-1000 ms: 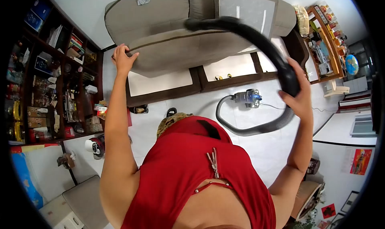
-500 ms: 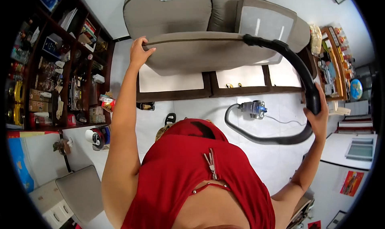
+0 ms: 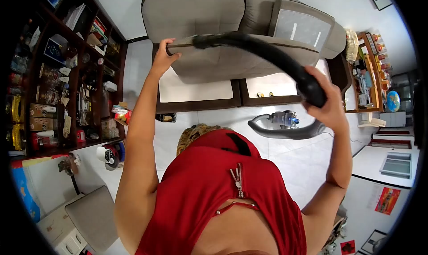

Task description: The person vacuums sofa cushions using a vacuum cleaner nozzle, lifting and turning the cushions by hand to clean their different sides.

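My left hand (image 3: 166, 59) grips the left end of a long grey sofa cushion (image 3: 218, 65), thumb on the near face and fingers over the edge. The cushion stands tilted up on its edge above the sofa base. My right hand (image 3: 329, 101) is wrapped round the black handle of a vacuum cleaner wand (image 3: 276, 56). The wand arches leftward, and its brush end (image 3: 203, 41) rests on the cushion's top edge, a short way right of my left hand. A grey hose (image 3: 285, 132) runs from the handle to the vacuum cleaner (image 3: 284, 118) on the floor.
Behind the cushion stands the grey sofa backrest (image 3: 194, 14); the dark-framed sofa base (image 3: 196, 105) shows below. Small yellow-and-black items (image 3: 264, 95) lie on its white panel. A dark shelf unit (image 3: 76, 76) fills the left; a wooden shelf (image 3: 372, 76) stands right.
My right hand has moved left with the wand, and the brush end has slid left along the cushion's top edge towards my left hand. My left hand keeps its grip on the cushion.
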A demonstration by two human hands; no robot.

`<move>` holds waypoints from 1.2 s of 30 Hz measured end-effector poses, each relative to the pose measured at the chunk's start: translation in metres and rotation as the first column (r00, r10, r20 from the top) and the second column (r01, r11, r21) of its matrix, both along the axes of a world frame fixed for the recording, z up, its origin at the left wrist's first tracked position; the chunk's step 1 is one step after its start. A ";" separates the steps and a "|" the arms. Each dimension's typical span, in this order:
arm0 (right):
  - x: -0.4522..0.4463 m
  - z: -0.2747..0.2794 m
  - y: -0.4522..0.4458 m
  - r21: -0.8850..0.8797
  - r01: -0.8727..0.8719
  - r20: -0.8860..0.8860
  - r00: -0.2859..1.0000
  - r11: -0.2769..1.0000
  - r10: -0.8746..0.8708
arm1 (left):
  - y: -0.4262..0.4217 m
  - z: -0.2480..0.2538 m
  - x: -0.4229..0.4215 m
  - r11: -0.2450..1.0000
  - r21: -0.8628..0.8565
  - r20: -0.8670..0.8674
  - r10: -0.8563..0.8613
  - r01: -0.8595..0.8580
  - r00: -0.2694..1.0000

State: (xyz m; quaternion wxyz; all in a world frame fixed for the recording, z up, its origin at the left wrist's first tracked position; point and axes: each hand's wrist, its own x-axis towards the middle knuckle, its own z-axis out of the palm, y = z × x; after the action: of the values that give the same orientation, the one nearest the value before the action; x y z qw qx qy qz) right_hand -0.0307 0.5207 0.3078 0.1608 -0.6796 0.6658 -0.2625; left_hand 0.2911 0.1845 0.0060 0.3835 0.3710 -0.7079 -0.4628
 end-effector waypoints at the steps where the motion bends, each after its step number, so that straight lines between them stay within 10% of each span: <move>1: -0.009 0.004 0.004 -0.097 -0.032 -0.127 0.992 0.995 0.020 | 0.001 0.003 0.000 1.000 -0.001 0.013 0.014 -0.014 1.000; 5: -0.039 0.022 0.044 0.007 0.336 -0.065 0.940 0.942 -0.335 | 0.002 0.013 -0.006 0.999 -0.011 0.040 0.049 -0.049 0.998; 16: 0.042 0.014 -0.025 0.018 -0.008 0.015 1.000 1.000 0.007 | 0.014 -0.007 -0.007 0.998 -0.050 -0.144 -0.047 0.040 0.988; 24: -0.013 0.034 0.026 -0.043 0.264 -0.128 0.955 0.964 -0.267 | 0.019 -0.006 -0.001 0.981 0.179 -0.205 -0.040 0.077 0.978; 31: 0.038 0.019 -0.012 -0.038 -0.086 -0.138 0.987 0.996 0.080 | 0.016 -0.008 -0.004 0.967 0.224 -0.341 -0.040 0.123 0.939; 36: 0.014 0.023 -0.008 -0.007 0.011 -0.137 0.990 1.000 -0.012 | 0.008 -0.009 -0.001 0.979 0.186 -0.264 -0.034 0.086 0.964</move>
State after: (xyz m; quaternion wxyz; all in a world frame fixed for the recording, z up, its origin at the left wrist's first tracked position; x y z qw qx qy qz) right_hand -0.0165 0.5125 0.3310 0.1109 -0.6927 0.6785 -0.2181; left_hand 0.2899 0.1923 -0.0033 0.4201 0.3215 -0.6138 -0.5860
